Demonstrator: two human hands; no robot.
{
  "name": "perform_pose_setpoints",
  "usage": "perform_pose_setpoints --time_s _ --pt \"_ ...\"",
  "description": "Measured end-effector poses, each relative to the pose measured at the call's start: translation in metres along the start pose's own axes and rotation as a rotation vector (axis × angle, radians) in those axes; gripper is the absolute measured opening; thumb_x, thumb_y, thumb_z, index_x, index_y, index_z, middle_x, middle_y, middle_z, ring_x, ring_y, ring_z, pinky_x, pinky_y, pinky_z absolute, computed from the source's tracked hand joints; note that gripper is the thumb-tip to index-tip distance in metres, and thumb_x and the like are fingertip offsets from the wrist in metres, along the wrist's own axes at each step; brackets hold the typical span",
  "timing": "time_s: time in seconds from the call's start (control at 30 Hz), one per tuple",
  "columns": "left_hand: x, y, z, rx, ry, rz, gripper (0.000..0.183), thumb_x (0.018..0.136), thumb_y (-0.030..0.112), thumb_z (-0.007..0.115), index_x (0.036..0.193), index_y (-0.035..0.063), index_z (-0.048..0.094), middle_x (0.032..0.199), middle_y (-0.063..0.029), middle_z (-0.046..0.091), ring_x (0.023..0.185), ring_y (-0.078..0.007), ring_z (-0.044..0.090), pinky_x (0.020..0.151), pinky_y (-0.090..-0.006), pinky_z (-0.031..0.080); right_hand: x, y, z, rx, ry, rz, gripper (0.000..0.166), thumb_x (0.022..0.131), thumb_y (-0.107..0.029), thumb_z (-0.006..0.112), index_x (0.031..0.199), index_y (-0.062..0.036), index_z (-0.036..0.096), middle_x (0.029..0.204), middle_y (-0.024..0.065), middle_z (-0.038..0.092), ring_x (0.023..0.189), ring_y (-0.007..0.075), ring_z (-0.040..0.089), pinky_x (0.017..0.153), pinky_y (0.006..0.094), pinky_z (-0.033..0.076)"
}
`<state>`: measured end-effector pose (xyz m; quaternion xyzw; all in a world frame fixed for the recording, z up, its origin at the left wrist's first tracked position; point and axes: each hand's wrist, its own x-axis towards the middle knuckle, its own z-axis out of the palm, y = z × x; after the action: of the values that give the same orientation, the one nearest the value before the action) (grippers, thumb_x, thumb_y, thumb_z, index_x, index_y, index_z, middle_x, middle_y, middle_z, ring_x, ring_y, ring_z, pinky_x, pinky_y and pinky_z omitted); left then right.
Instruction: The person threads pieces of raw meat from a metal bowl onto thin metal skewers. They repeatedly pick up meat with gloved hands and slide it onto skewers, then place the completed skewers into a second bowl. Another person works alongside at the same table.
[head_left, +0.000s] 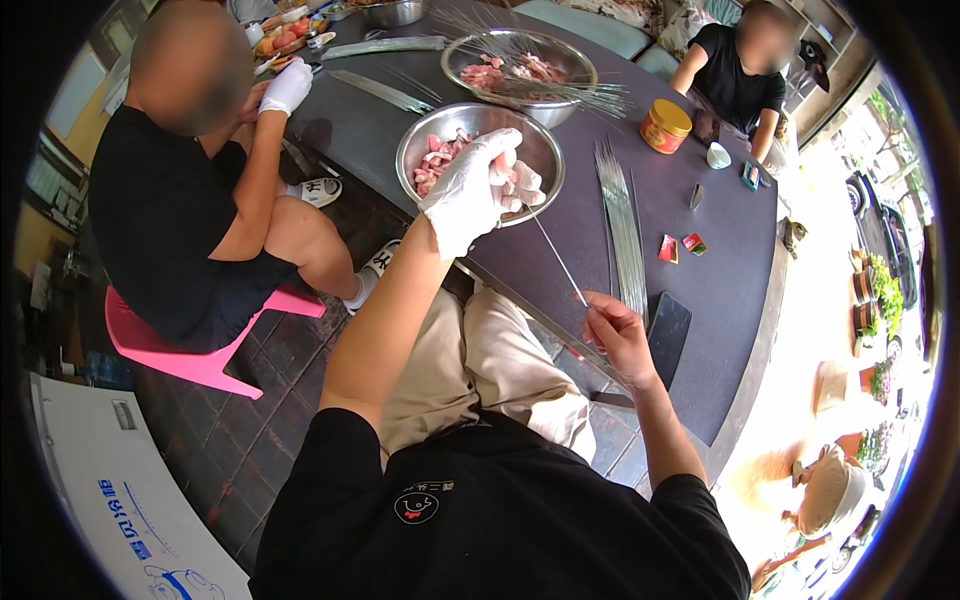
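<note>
My left hand (480, 187), in a white glove, is over the near steel bowl (556, 161), its fingers closed around pieces of raw meat at one end of a thin metal skewer (555, 251). The skewer slants down to my bare right hand (616, 330), which pinches its other end above the table's near edge. Cut raw meat (439, 159) lies in the near bowl. A bundle of flat metal skewers (622, 232) lies on the dark table to the right. Behind, a larger steel bowl (455, 82) holds more meat, with many skewers laid across it.
A black phone (669, 330) lies beside my right hand. Further off are a yellow-lidded tub (665, 126), a small white cup (718, 155) and red packets (668, 249). A person with a gloved hand (286, 86) sits at the left on a pink stool (225, 375); another person sits across.
</note>
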<state>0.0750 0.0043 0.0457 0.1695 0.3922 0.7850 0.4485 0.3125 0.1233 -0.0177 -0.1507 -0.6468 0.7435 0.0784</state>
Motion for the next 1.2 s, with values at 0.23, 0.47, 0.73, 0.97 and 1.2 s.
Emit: perform_pose_setpoints --time_s 0.23,0.47,0.73,0.97,1.2 --pt "-0.001 -0.001 0.011 -0.024 0.173 0.002 0.032 0.081 0.023 0.056 0.052 0.016 0.044 0.052 -0.0036 0.052 0.055 -0.02 0.054 0.044 -0.0288 0.039 -0.002 0.005 0.003 -0.034 0.02 -0.045 0.024 0.089 -0.007 0.043 0.111 -0.0048 0.054 0.06 -0.0041 0.043 0.049 0.0012 0.031 0.044 0.0158 0.024" --pt "0.0 -0.006 0.02 -0.228 0.192 -0.19 0.032 0.082 0.02 0.054 0.054 0.0149 0.041 0.051 0.0005 0.043 0.054 -0.0156 0.05 0.043 -0.0239 0.038 -0.006 0.012 0.009 0.062 0.046 0.015 0.025 0.09 -0.01 0.045 0.111 -0.0046 0.055 0.061 -0.0055 0.043 0.051 0.0013 0.034 0.046 0.0161 0.027" --pt "-0.002 -0.011 0.035 -0.355 0.305 -0.091 0.035 0.082 0.022 0.056 0.052 0.0131 0.039 0.053 -0.0016 0.047 0.055 -0.0176 0.05 0.042 -0.0246 0.036 -0.009 0.013 0.017 0.113 0.121 0.01 0.024 0.088 -0.008 0.048 0.11 -0.0031 0.056 0.063 -0.0048 0.046 0.056 0.0014 0.038 0.049 0.0155 0.03" --pt "0.001 -0.005 0.02 -0.213 0.225 -0.039 0.047 0.083 0.027 0.056 0.042 0.0136 0.036 0.052 -0.0048 0.051 0.061 -0.0228 0.055 0.042 -0.0229 0.034 -0.011 0.01 0.014 0.018 0.138 -0.04 0.025 0.088 -0.007 0.045 0.111 -0.0024 0.055 0.06 -0.0059 0.04 0.049 0.0011 0.03 0.044 0.016 0.022" --pt "-0.003 -0.005 0.029 -0.222 0.291 -0.019 0.044 0.082 0.027 0.056 0.045 0.0133 0.038 0.053 -0.0051 0.051 0.057 -0.0228 0.054 0.04 -0.0234 0.034 -0.013 0.007 0.016 0.055 0.133 -0.036 0.024 0.088 -0.007 0.047 0.109 -0.0012 0.056 0.063 -0.0052 0.044 0.055 0.0016 0.036 0.049 0.0159 0.028"
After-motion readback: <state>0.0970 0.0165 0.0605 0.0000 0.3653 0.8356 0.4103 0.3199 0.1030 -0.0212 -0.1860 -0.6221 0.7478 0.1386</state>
